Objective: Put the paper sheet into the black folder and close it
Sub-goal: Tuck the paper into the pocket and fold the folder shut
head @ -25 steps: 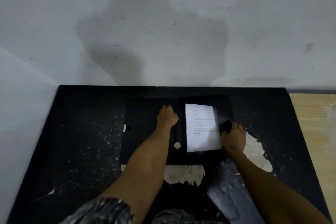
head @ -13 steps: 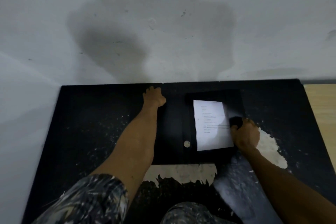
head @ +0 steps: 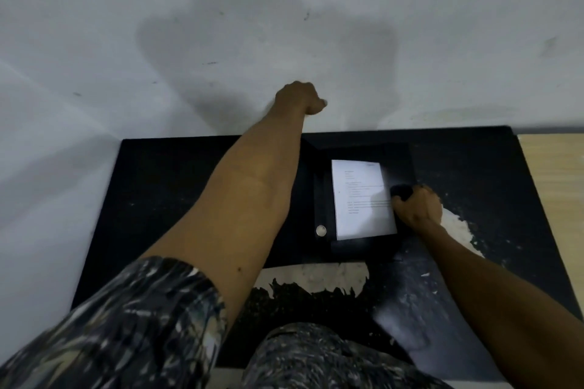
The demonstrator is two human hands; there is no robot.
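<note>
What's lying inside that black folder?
A printed paper sheet lies on the black folder right half, right hand at its edge. The left half is hidden behind the forearm.

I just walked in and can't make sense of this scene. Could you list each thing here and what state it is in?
Black folder: partly open, left cover lifted.
Paper sheet: flat on the folder's right half, uncovered.
Snap button: unfastened, exposed.
Left hand: raised, grip closed on the lifted cover's edge.
Right hand: pressing at the sheet's right edge.
Black table: surface worn, white patches showing.
</note>
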